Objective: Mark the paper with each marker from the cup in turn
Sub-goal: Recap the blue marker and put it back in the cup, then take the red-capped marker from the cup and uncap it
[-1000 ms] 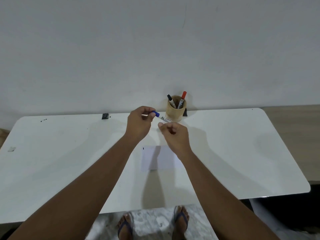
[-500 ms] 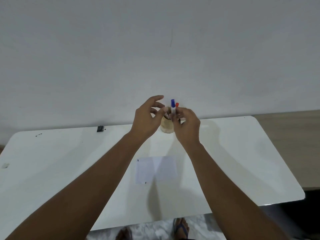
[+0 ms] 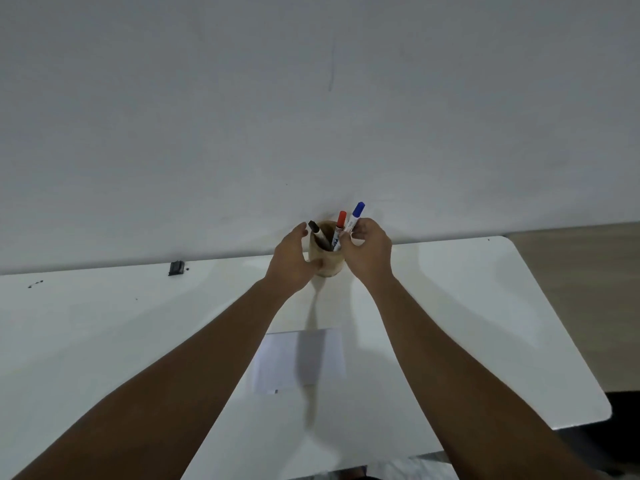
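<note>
A wooden cup (image 3: 330,266) stands at the table's far edge against the wall. A black marker (image 3: 318,233) and a red-capped marker (image 3: 339,227) stick out of it. My right hand (image 3: 367,251) pinches a blue-capped marker (image 3: 355,216) upright at the cup's right rim; its lower end is hidden by my fingers. My left hand (image 3: 293,259) curls around the cup's left side, thumb on its front. A white sheet of paper (image 3: 300,360) lies flat on the table between my forearms, with a small dark mark near its front edge.
The white table (image 3: 485,306) has rounded corners and ends close on the right. A small black object (image 3: 176,268) sits at the back edge on the left, with dark specks (image 3: 34,284) further left. A plain wall rises right behind the cup.
Both hands moved forward from above the paper to the cup. The capped blue marker went from lying sideways between my hands to upright at the cup's rim. My left hand let go of it and took the cup.
</note>
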